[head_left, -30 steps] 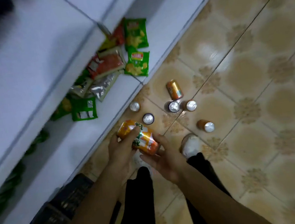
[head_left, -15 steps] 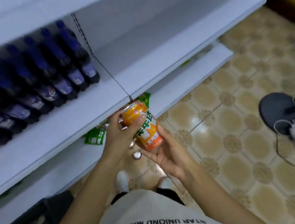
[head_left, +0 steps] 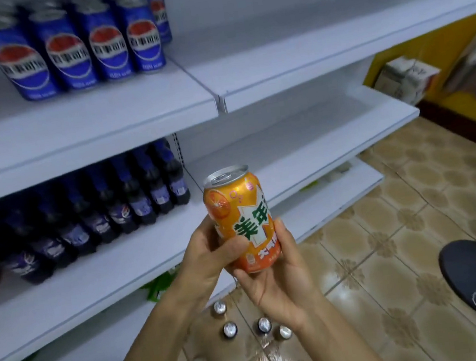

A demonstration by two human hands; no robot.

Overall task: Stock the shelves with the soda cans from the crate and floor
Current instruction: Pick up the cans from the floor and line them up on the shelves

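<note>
Both hands grip one upright orange soda can (head_left: 240, 219) in front of the shelves: left hand (head_left: 207, 255) curled round its left side with thumb across the label, right hand (head_left: 275, 279) cupping its base and right side. Blue cans (head_left: 74, 50) fill the upper shelf's (head_left: 318, 43) left end, dark bottles (head_left: 106, 211) the shelf (head_left: 302, 143) below. Five more cans (head_left: 230, 329) stand on the tiled floor (head_left: 391, 235) under the wrists.

Small shop – white retail shelving (head_left: 136, 115) in tiers, blue soda cans (head_left: 74, 47) faced in rows, dark bottles (head_left: 106, 211) ranked below – patterned tile floor (head_left: 391, 235), cardboard carton (head_left: 406, 78) beyond
</note>
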